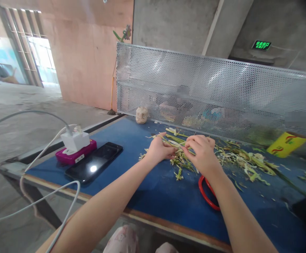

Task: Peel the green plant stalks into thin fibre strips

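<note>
Both my hands meet over a small bunch of green plant stems (179, 162) lying on the blue table (153, 189). My left hand (160, 150) pinches a stem end from the left, fingers closed on it. My right hand (203, 151) is curled over the same stems from the right, fingertips pinching them. More stems and pale peelings (243, 160) are strewn to the right of my hands. Red-handled scissors (207, 194) lie partly under my right forearm.
A black phone (94, 162) lies at the table's left, beside a pink power bank (73, 154) with a white charger (75, 140) and cables. A perforated metal screen (216, 95) runs along the back edge. A yellow box (286, 144) and a small pale lump (141, 115) sit near it.
</note>
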Motion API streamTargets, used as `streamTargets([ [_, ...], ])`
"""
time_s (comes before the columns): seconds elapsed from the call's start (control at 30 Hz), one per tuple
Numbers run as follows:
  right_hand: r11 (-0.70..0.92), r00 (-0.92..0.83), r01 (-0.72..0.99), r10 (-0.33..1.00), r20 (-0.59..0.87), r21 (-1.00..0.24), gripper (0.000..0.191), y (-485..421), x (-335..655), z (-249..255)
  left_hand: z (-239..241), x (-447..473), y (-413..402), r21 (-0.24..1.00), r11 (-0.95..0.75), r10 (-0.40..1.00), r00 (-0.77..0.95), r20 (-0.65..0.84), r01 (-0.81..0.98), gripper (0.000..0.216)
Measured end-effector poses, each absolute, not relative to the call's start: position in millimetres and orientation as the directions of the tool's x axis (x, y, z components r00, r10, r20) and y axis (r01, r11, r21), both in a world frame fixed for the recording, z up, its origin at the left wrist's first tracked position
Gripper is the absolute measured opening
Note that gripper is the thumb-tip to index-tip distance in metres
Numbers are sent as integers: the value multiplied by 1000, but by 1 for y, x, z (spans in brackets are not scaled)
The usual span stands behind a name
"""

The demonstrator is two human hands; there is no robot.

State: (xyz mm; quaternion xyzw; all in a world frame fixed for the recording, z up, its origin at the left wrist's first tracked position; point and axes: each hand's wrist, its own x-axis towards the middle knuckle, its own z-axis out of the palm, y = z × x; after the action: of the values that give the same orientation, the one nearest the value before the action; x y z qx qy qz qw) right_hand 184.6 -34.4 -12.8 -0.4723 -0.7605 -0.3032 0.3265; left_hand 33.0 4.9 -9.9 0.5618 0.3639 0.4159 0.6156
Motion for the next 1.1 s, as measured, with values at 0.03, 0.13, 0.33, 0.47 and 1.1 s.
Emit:
streamTargets([
  [0.03,374,-348,914,521,780,159,11,-35,184,-13,-10,33,5,996,11,919,393,26,-92,86],
  [0.13,377,-380,905,511,771,196,13,-35,184,-12,-12,30,5,998,-69,918,391,69,-15,88],
  [0.33,377,-396,902,524,754,212,14,-36,181,-13,-14,26,8,949,-283,910,351,220,138,83],
  [0.47,406,-406,893,545,733,193,14,-37,179,-14,-13,27,5,945,-289,906,365,217,156,83],
  [1.1,598,-386,801,545,744,-23,8,-33,182,-17,-10,28,9,996,-88,939,334,80,10,72],
])
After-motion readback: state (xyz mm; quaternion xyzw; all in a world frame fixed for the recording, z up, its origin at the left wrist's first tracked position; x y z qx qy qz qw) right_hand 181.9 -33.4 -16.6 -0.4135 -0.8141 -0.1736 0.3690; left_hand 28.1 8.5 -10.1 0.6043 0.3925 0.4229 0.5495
